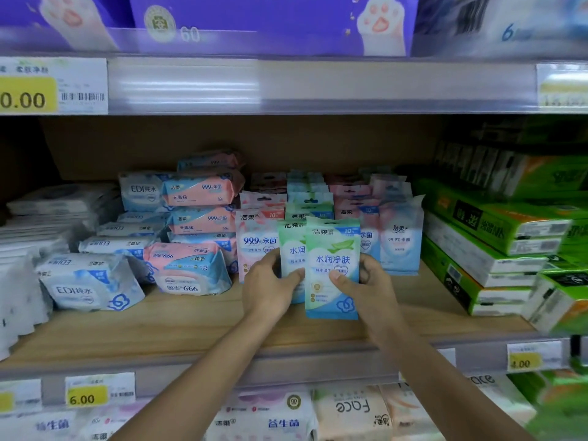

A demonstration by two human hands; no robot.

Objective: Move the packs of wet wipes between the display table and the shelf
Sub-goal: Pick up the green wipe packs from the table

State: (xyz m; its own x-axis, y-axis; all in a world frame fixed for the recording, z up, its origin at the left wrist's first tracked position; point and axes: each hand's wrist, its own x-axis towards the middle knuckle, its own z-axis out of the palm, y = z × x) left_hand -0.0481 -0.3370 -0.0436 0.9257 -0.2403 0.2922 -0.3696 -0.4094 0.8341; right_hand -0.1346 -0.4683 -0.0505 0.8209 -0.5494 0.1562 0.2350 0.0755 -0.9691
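Observation:
Two green-and-blue packs of wet wipes stand upright at the middle of the wooden shelf [197,326]. My right hand [366,288] holds the front pack [332,249], thumb across its face. My left hand [270,284] grips the pack behind it [291,246] from the left, thumb on its lower edge. Behind these packs stand rows of small upright pink, green and blue packs [259,240].
Larger pink and blue wipe packs [191,268] lie stacked to the left. Green tissue boxes [490,243] are piled on the right. White packs [38,218] fill the far left. A shelf with purple boxes [270,23] hangs above, and more packs sit on the shelf below.

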